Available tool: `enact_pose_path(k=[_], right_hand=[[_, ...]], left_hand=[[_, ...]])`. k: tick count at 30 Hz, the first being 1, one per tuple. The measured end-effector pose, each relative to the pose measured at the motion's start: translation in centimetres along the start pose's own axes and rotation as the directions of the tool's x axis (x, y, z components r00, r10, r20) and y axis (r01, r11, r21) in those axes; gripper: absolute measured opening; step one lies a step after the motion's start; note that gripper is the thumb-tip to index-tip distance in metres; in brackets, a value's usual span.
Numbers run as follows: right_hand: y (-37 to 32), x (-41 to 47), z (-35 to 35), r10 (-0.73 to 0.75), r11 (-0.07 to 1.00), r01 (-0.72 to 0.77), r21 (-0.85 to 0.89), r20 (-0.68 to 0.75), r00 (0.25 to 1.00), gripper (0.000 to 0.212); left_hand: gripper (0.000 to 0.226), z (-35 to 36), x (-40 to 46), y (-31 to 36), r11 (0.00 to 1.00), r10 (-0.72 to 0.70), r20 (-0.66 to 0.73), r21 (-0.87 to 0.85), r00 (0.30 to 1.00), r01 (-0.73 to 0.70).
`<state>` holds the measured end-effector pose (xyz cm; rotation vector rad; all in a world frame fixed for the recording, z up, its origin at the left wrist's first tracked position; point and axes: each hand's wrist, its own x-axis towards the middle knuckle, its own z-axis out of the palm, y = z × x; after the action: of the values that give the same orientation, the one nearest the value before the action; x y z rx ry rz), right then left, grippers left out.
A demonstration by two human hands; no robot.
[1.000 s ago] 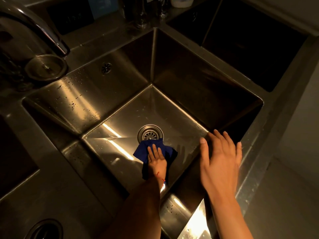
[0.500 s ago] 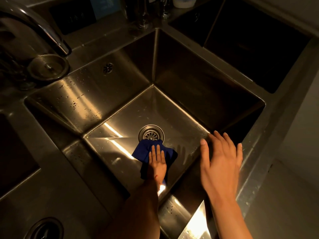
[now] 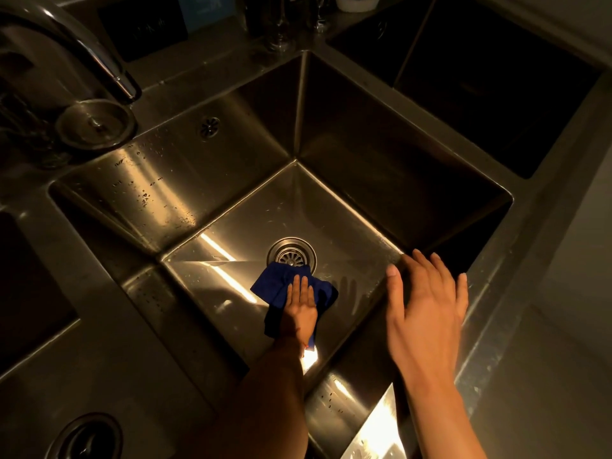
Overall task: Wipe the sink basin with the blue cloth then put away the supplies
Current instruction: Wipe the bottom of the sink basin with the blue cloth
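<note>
A deep stainless steel sink basin [image 3: 331, 154] fills the middle of the head view. On its floor, just below the round drain [image 3: 291, 255], lies a crumpled blue cloth [image 3: 270, 286]. My left hand [image 3: 300, 308] presses flat on the cloth with straight fingers, its arm reaching down into the basin. My right hand [image 3: 427, 303] hovers with fingers spread over the basin's near right edge and holds nothing.
A curved faucet spout [image 3: 99, 64] hangs over the rim at the upper left, with a round metal lid [image 3: 96, 125] under it. A second dark basin [image 3: 490, 81] lies at the upper right. Bottles and a white container [image 3: 356, 1] stand along the back ledge.
My left hand has slid the cloth slightly left and toward the drain, so the cloth's top edge now overlaps the drain's rim. My right hand has barely moved.
</note>
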<state>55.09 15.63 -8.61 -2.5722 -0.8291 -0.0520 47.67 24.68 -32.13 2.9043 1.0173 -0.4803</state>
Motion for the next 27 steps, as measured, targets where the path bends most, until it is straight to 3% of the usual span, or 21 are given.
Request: enact_pose_path(k=[3, 6, 8, 9, 12, 14, 17, 20, 27], right_hand=[[0.0, 0.0, 0.0, -0.003, 1.000, 0.003, 0.002, -0.001, 1.000, 0.049], [0.0, -0.1, -0.1, -0.007, 1.000, 0.007, 0.012, -0.003, 1.000, 0.048], [-0.1, -0.1, -0.1, -0.009, 1.000, 0.009, 0.017, -0.003, 1.000, 0.048], [-0.1, 0.0, -0.1, -0.007, 1.000, 0.007, 0.020, -0.004, 1.000, 0.048], [-0.1, 0.0, -0.1, -0.004, 1.000, 0.004, 0.021, 0.001, 1.000, 0.049], [-0.1, -0.1, -0.2, -0.004, 1.000, 0.003, 0.019, 0.004, 1.000, 0.049], [0.0, 0.0, -0.1, 0.001, 1.000, -0.001, 0.006, 0.002, 1.000, 0.050], [0.0, 0.0, 0.0, -0.002, 1.000, 0.002, 0.004, 0.001, 1.000, 0.050], [0.0, 0.0, 0.1, -0.009, 1.000, 0.009, -0.004, -0.003, 1.000, 0.056]], left_hand=[[0.048, 1.1, 0.7, 0.7, 0.989, 0.067, 0.145, 0.124, 0.987, -0.085], [0.049, 1.0, 0.7, 0.3, 0.998, 0.034, 0.053, 0.056, 0.998, -0.037], [0.045, 0.2, 0.3, -0.2, 0.995, 0.075, 0.034, 0.070, 0.997, -0.077], [0.044, -0.5, 0.2, -0.4, 0.997, 0.060, 0.065, 0.037, 0.996, -0.062], [0.049, -0.6, 0.6, -1.7, 1.000, -0.006, -0.023, 0.015, 1.000, 0.006], [0.049, 0.9, 0.7, -1.9, 1.000, 0.021, 0.072, 0.021, 0.997, -0.022], [0.048, 1.6, 1.1, -1.5, 1.000, -0.004, 0.029, 0.016, 1.000, 0.004], [0.049, 1.5, 1.4, -0.2, 0.998, 0.007, 0.194, -0.057, 0.981, 0.004], [0.049, 0.8, 1.2, 1.0, 0.989, 0.006, 0.201, -0.147, 0.980, 0.024]])
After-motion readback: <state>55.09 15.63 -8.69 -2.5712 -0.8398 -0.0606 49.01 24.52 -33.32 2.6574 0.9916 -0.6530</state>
